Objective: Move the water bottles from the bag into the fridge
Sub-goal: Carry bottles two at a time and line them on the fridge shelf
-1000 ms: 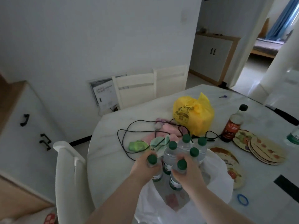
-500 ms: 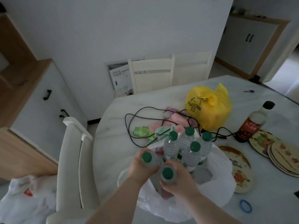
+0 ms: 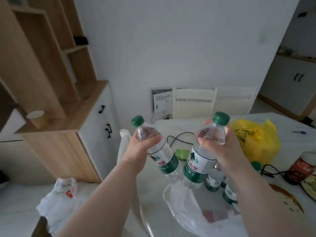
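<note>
My left hand (image 3: 138,147) grips a clear water bottle (image 3: 162,154) with a green cap and green label, lifted above the table edge and tilted left. In my right hand (image 3: 220,147) is a second, matching water bottle (image 3: 198,161), held by its shoulder and raised above the white plastic bag (image 3: 186,207). More green-capped bottles (image 3: 213,182) stand in the bag on the white table (image 3: 290,139), partly hidden behind my right forearm. No fridge is in view.
A yellow bag (image 3: 256,141), a black cable (image 3: 179,135), a dark sauce bottle (image 3: 302,166) and patterned plates (image 3: 287,200) lie on the table. White chairs (image 3: 193,103) stand at its far side, another near my left arm. A wooden cabinet (image 3: 71,134) stands left; a white bag (image 3: 63,199) lies on the floor.
Both hands have lifted their bottles up out of the white bag. The view has swung left toward the wooden cabinet.
</note>
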